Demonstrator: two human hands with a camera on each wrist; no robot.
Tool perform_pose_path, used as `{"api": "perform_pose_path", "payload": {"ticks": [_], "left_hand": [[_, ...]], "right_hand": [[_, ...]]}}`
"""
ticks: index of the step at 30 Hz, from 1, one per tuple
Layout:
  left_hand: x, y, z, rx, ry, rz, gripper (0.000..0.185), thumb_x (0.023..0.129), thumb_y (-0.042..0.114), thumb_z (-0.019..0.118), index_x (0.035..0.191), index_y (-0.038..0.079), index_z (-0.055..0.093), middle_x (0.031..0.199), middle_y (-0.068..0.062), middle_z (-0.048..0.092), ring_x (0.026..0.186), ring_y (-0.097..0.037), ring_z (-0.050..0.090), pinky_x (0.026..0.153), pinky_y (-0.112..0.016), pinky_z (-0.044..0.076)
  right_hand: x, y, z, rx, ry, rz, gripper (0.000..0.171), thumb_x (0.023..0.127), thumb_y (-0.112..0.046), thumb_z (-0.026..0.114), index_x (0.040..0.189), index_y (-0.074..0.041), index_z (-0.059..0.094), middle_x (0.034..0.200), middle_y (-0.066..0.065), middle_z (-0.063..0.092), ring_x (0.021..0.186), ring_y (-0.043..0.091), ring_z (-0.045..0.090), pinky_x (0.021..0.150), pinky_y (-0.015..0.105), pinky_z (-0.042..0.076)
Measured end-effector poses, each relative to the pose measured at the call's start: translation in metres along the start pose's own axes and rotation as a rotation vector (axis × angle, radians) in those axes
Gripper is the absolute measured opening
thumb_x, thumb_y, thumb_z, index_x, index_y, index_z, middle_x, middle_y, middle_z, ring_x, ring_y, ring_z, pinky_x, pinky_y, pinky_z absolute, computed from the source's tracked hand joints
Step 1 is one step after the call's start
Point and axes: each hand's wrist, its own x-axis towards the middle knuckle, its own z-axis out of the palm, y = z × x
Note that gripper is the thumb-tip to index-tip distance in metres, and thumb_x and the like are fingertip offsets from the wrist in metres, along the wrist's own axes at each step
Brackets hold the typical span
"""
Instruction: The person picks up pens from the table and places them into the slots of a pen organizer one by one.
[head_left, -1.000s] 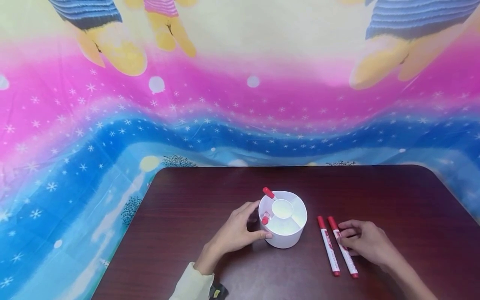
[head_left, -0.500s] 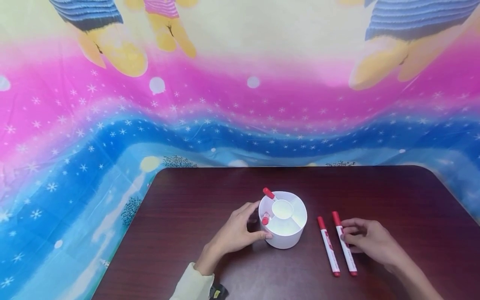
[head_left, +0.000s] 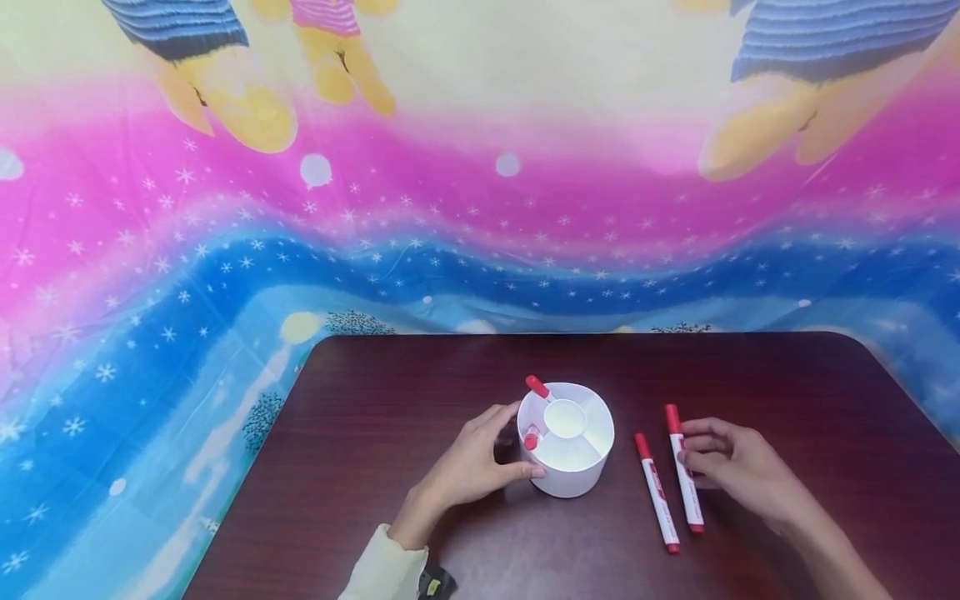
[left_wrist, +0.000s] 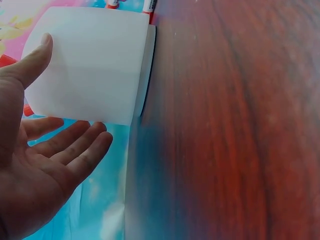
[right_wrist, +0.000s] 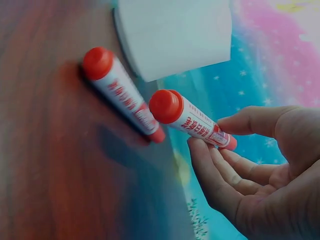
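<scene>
A white round holder [head_left: 570, 471] [left_wrist: 90, 65] stands mid-table with two red-capped markers [head_left: 537, 387] in its left compartments. My left hand [head_left: 480, 462] [left_wrist: 50, 150] cups the holder's left side. Its thumb rests on the wall and its fingers are straight. My right hand [head_left: 701, 454] [right_wrist: 215, 140] pinches a red-capped white marker [head_left: 684, 475] [right_wrist: 192, 122] between thumb and fingers and holds it just off the table. A second marker of the same kind [head_left: 657, 493] [right_wrist: 122, 95] lies flat between that marker and the holder.
The dark wooden table [head_left: 787, 383] has rounded far corners. A bright pink and blue printed cloth [head_left: 225, 250] hangs behind it and drapes down past its left edge.
My right hand has taken hold of the right-hand marker, raised it and carried it away from me. The other marker, the holder and my left hand have stayed put.
</scene>
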Motion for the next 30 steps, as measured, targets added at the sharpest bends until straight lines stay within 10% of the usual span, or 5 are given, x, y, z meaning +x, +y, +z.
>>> {"api": "perform_pose_path", "payload": {"ticks": [30], "left_hand": [[0.0, 0.002, -0.001, -0.043, 0.009, 0.027, 0.091, 0.086, 0.047, 0.09, 0.163, 0.024, 0.047, 0.14, 0.003, 0.065, 0.122, -0.016, 0.067, 0.106, -0.032, 0.06]], "right_hand": [[0.017, -0.079, 0.007, 0.239, 0.086, -0.264, 0.057, 0.101, -0.002, 0.071, 0.149, 0.011, 0.042, 0.108, -0.007, 0.071, 0.092, 0.006, 0.077, 0.079, 0.028, 0.067]]}}
